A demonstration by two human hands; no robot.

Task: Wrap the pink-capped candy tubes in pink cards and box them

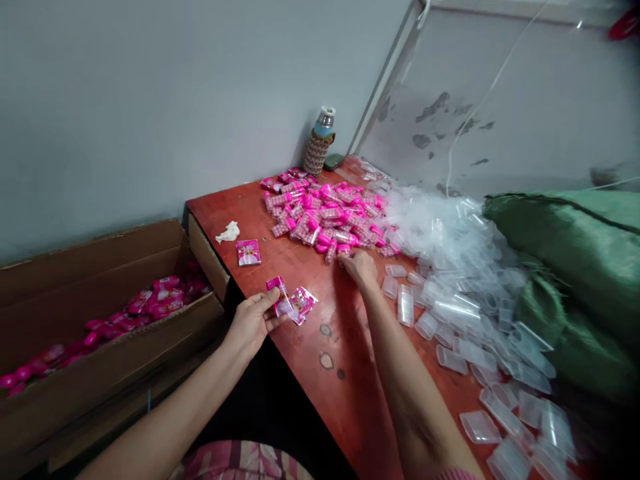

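My left hand (257, 317) is closed on a pink printed packet (281, 297), pinched between thumb and fingers over the table's near left edge. Just beyond it, another pink printed packet (303, 304) lies on the table, partly overlapped by the held one. At the near edge of a heap of small clear bottles with pink caps (320, 215), filled with pink beads, is my right hand (361, 267). Its fingers are pinched on a small pink-capped bottle (344, 249), partly hidden by the hand. A third packet (249, 253) lies flat farther left.
Clear plastic sleeves (453, 303) are heaped along the right, beside a green sack (570, 260). A cardboard box (100, 360) of pink packed pieces stands at the left. A bottle in a knitted cover (318, 150) and a crumpled tissue (228, 232) are on the red table (310, 373).
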